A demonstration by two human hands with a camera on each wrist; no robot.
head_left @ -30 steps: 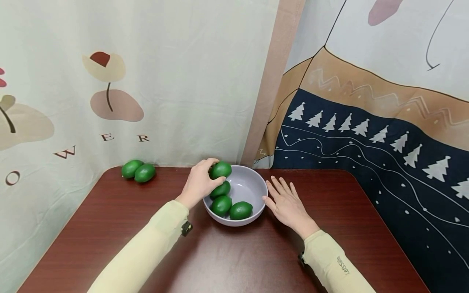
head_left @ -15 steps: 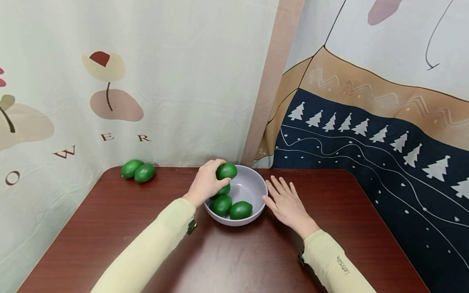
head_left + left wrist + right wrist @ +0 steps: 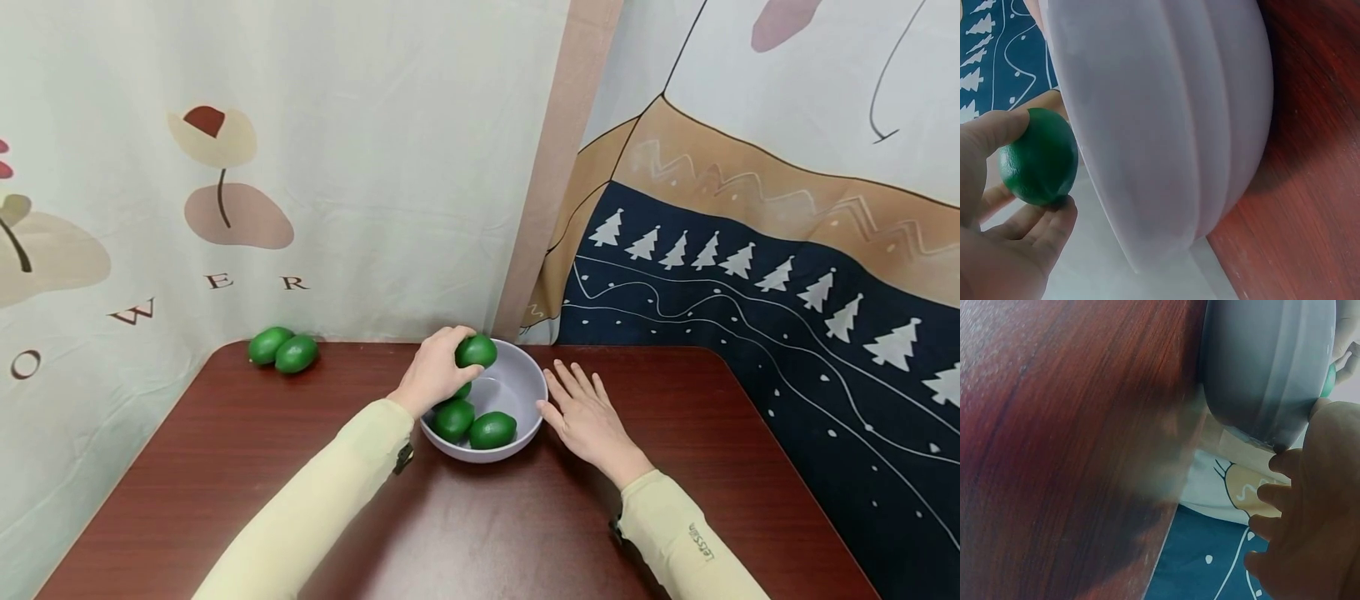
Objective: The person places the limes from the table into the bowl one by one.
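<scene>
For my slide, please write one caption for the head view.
Left hand holds a glossy green oval fruit above a round lilac bowl containing similar fruits; right hand open beside it.

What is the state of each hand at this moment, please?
Left hand: holding a green fruit over the bowl.
Right hand: open, holding nothing, beside the bowl.

The left arm [image 3: 311, 500] and right arm [image 3: 682, 533] reach over the bench [image 3: 480, 533], angling inward. The left hand [image 3: 433, 369], near the middle of the far edge, holds its thumb and fingers curved in a pinch. The right hand [image 3: 591, 421], back upward, extends spread fingers toward that edge.
</scene>
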